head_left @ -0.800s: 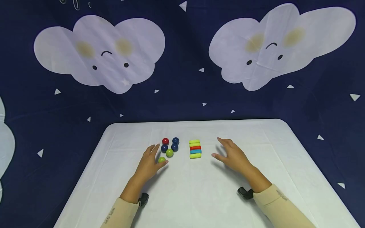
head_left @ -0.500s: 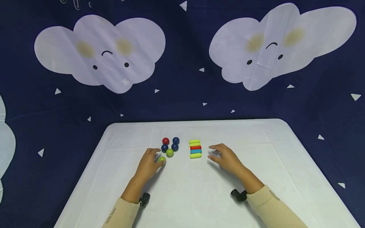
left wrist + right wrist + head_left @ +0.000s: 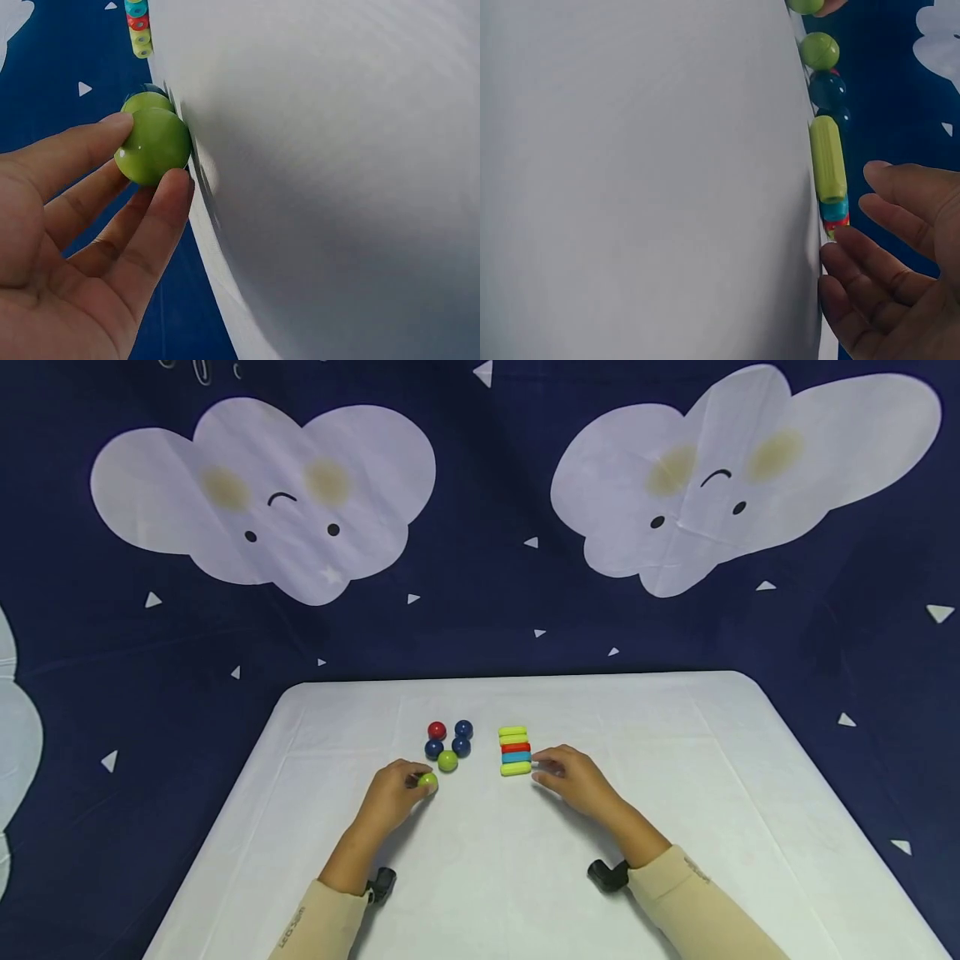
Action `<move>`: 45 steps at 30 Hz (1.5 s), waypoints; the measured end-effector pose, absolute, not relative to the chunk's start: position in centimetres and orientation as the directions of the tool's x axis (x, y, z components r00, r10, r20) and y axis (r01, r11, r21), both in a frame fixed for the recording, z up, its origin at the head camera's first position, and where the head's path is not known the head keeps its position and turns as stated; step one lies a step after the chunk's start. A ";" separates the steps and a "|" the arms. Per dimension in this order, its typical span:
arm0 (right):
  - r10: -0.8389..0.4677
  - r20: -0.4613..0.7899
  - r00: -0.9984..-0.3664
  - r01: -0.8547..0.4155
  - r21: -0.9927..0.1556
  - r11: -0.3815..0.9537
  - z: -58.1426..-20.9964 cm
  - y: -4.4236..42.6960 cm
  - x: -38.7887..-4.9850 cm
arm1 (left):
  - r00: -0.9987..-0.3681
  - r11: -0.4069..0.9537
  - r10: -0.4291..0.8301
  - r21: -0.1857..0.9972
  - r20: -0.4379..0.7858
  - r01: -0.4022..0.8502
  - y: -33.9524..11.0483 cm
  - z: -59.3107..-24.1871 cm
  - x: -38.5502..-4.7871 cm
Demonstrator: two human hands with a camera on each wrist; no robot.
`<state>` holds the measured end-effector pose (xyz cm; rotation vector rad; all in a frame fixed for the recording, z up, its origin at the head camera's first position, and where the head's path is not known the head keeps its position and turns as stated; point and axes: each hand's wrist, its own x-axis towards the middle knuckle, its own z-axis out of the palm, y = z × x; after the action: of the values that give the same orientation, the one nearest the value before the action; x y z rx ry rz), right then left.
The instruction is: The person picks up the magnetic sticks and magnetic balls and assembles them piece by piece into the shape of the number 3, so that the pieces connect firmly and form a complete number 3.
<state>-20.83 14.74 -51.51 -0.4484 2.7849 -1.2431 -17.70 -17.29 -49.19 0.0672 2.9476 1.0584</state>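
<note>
My left hand pinches a green ball between thumb and fingers, low over the white table. Just beyond it lies a second green ball. Behind that are several dark blue balls and one red ball. To the right is a row of short rods lying side by side: a yellow-green rod nearest me, then a blue rod, a red rod and more yellow-green ones. My right hand is beside the row's right end, fingers slightly bent and spread, holding nothing.
The white-covered table has rounded far corners. A dark blue cloth with white clouds and triangles hangs behind it. Each wrist wears a small black camera.
My left fingers have closed in around the near green ball. My right hand has moved left to the rods, its fingers drawing closer together. Balls and rods stay in place.
</note>
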 end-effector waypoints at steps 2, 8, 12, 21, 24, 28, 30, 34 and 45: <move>-0.288 0.061 -0.956 -0.237 -0.739 0.630 -51.6 14.5 -21.0 | -0.999 0.757 0.037 0.653 -0.010 0.022 -17.4 -49.3 -17.6; -0.298 0.074 -0.952 -0.258 -0.716 0.649 -51.8 14.0 -21.3 | -0.997 0.716 0.026 0.698 -0.068 -0.029 -17.4 -49.4 -17.2; -0.290 0.077 -0.954 -0.258 -0.703 0.662 -51.9 13.7 -21.5 | -0.997 0.698 0.028 0.715 -0.078 -0.036 -17.2 -49.3 -16.8; -0.286 0.060 -0.956 -0.247 -0.689 0.681 -52.0 13.2 -21.7 | -0.996 0.685 0.037 0.728 -0.083 -0.035 -16.7 -49.4 -16.0; -0.279 0.048 -0.959 -0.235 -0.683 0.692 -51.8 13.0 -21.7 | -0.994 0.676 0.042 0.736 -0.098 -0.044 -16.7 -49.5 -15.9; -0.266 0.040 -0.963 -0.223 -0.673 0.705 -51.7 12.8 -21.7 | -0.989 0.662 0.057 0.747 -0.133 -0.062 -16.6 -49.6 -15.7; -0.261 0.043 -0.964 -0.221 -0.672 0.707 -51.7 12.7 -21.7 | -0.988 0.654 0.068 0.754 -0.141 -0.063 -16.6 -49.6 -15.5; -0.259 0.046 -0.965 -0.223 -0.663 0.715 -51.8 12.5 -21.5 | -0.985 0.629 0.087 0.775 -0.152 -0.064 -16.5 -49.7 -15.0; -0.262 0.012 -0.965 -0.200 -0.682 0.704 -51.7 12.4 -20.0 | -0.978 0.602 0.138 0.798 -0.157 -0.043 -16.2 -50.0 -14.4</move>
<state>-19.99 12.39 -51.65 -0.3826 2.8203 -1.1132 -14.43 -16.24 -49.96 0.0785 2.6258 1.3156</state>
